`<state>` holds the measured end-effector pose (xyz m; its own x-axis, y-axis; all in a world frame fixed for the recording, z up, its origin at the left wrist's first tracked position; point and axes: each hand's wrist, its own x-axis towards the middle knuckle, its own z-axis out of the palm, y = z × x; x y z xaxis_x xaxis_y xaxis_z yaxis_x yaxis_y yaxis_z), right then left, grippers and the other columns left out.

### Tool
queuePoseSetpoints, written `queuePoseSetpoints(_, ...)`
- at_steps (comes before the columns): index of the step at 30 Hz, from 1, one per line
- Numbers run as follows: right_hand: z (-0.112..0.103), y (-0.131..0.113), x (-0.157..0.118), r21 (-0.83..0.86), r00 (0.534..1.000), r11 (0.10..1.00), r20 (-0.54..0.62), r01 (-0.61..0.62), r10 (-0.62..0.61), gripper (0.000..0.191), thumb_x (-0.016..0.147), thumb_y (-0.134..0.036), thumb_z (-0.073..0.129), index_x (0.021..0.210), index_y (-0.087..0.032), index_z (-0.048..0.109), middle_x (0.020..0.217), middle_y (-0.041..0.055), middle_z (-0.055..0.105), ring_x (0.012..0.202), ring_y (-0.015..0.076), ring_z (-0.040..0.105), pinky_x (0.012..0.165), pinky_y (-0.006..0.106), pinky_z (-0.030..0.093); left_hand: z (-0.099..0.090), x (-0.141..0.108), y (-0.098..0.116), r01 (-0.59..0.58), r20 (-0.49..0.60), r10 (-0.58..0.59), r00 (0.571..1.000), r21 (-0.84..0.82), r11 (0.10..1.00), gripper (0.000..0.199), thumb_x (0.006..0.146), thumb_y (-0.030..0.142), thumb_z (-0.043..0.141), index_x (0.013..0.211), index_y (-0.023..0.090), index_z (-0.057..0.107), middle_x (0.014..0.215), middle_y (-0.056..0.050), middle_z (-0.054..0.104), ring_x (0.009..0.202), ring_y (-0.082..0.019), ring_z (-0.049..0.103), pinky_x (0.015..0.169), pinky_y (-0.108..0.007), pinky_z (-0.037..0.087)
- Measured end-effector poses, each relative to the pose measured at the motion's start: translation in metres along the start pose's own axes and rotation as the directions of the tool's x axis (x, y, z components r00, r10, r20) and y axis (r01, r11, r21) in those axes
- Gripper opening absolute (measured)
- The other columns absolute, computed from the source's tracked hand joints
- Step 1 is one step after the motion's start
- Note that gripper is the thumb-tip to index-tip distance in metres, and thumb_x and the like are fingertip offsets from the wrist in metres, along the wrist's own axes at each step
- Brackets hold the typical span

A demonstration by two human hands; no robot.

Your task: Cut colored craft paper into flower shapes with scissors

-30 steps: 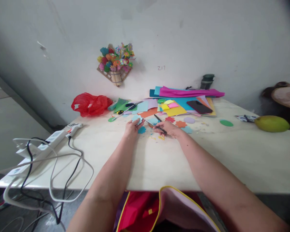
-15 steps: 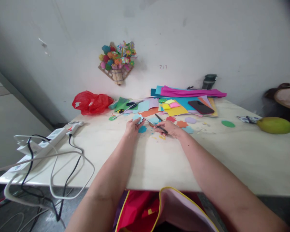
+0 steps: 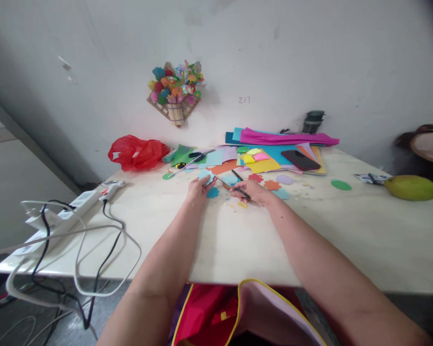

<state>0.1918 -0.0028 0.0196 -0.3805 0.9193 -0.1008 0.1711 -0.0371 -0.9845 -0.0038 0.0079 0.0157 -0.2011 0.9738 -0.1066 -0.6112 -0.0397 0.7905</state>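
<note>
My left hand point(image 3: 199, 189) pinches a light blue paper flower point(image 3: 205, 177) with a scalloped edge. In my right hand point(image 3: 251, 192) are dark-handled scissors point(image 3: 241, 193), their blades pointing left toward the flower's edge. Whether the blades touch the paper I cannot tell. Under and beside my left hand lies a darker blue scalloped piece point(image 3: 212, 192). Near my right hand are a red paper flower point(image 3: 255, 178), an orange paper flower point(image 3: 272, 185) and a lilac paper oval point(image 3: 285, 179). Small yellow scraps point(image 3: 242, 204) are scattered just below the scissors.
Coloured sheets point(image 3: 263, 163) are piled at the back, with a phone point(image 3: 300, 160) on them. A red plastic bag point(image 3: 137, 153) sits back left, before a power strip point(image 3: 63, 221) with tangled cables. A mango-like fruit point(image 3: 411, 187) lies at the right; a second pair of scissors point(image 3: 197, 156) lies behind.
</note>
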Motion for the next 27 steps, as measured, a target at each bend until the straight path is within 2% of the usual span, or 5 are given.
queuePoseSetpoints(6,0.0,0.001,0.002,-0.012,0.999,1.0,-0.023,0.024,-0.024,0.01,0.068,-0.019,0.074,0.071,-0.011,0.068,0.047,-0.0026,0.055,0.036,0.0055,0.041,0.033,0.017,0.031,0.0,0.0,0.0,0.007,0.002,-0.007,1.0,0.01,1.0,0.014,0.073,-0.001,0.066,0.079,0.011,0.061,0.075,-0.007,0.07,0.073,-0.019,0.073,0.069,-0.025,0.061)
queuePoseSetpoints(13,-0.006,0.002,-0.002,0.005,0.995,0.997,0.058,0.082,-0.082,0.023,0.074,-0.03,0.074,0.068,-0.013,0.059,0.045,-0.0038,0.051,0.036,0.0051,0.041,0.035,0.016,0.035,-0.001,-0.001,0.0,-0.009,0.023,0.008,1.0,0.017,1.0,0.012,0.075,0.003,0.065,0.082,0.011,0.062,0.077,-0.009,0.071,0.082,-0.022,0.073,0.072,-0.028,0.061)
queuePoseSetpoints(18,-0.008,0.004,0.004,-0.001,0.992,0.997,-0.101,0.075,-0.075,0.029,0.068,-0.032,0.08,0.083,-0.015,0.063,0.048,-0.0042,0.054,0.04,0.008,0.047,0.037,0.018,0.039,-0.003,0.0,0.001,0.011,0.046,-0.014,0.999,0.058,0.998,0.01,0.079,0.009,0.061,0.089,0.012,0.062,0.087,-0.012,0.073,0.093,-0.024,0.072,0.078,-0.032,0.06)
queuePoseSetpoints(22,-0.011,0.007,0.011,-0.285,0.945,0.957,-0.294,0.058,-0.144,0.032,0.065,-0.036,0.082,0.085,-0.017,0.069,0.056,-0.001,0.061,0.051,0.0133,0.057,0.047,0.022,0.044,-0.004,0.002,0.001,0.043,0.096,-0.048,0.994,0.06,0.997,0.012,0.078,0.011,0.061,0.09,0.014,0.061,0.094,-0.013,0.074,0.096,-0.025,0.072,0.078,-0.031,0.06)
queuePoseSetpoints(27,-0.015,0.004,0.009,-0.74,0.881,0.668,-0.365,-0.079,-0.301,0.035,0.068,-0.044,0.079,0.094,-0.022,0.077,0.091,0.0064,0.074,0.087,0.0215,0.067,0.068,0.026,0.046,-0.006,0.002,-0.001,0.001,0.2,-0.011,0.98,0.05,0.999,0.017,0.077,0.007,0.064,0.091,0.015,0.06,0.106,-0.012,0.073,0.099,-0.022,0.071,0.078,-0.027,0.058)
